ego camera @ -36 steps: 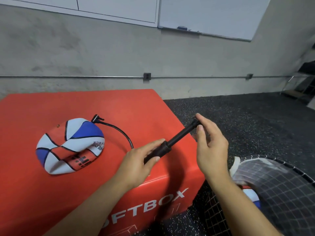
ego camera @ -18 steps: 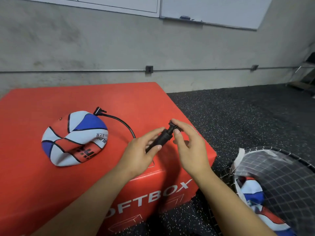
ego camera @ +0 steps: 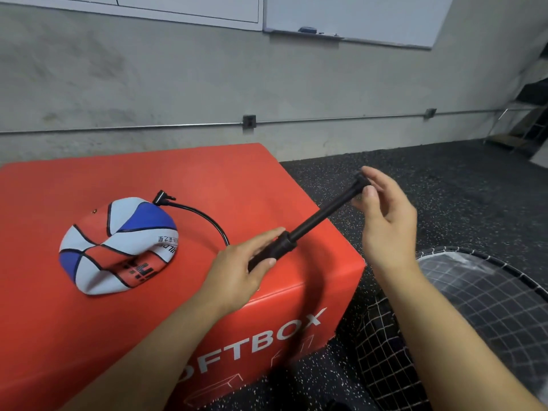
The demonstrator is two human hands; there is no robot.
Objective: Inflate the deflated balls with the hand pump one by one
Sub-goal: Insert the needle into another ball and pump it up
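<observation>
A deflated red, white and blue ball (ego camera: 118,244) lies caved in on the red soft box (ego camera: 207,179). A black hose (ego camera: 204,216) runs from the ball's top edge to the black hand pump (ego camera: 311,223). My left hand (ego camera: 240,271) grips the pump's barrel just above the box's right corner. My right hand (ego camera: 382,215) pinches the handle at the end of the rod. The rod is drawn far out, up and to the right.
A black net bag (ego camera: 474,310) lies on the dark speckled floor (ego camera: 430,173) at the lower right. Behind the box is a grey wall with a metal conduit (ego camera: 341,118) and a whiteboard (ego camera: 355,16).
The pump rod was out, then pushed fully in half a second ago. Now my right hand has pulled it out again, up and to the right. My left hand stayed on the barrel.
</observation>
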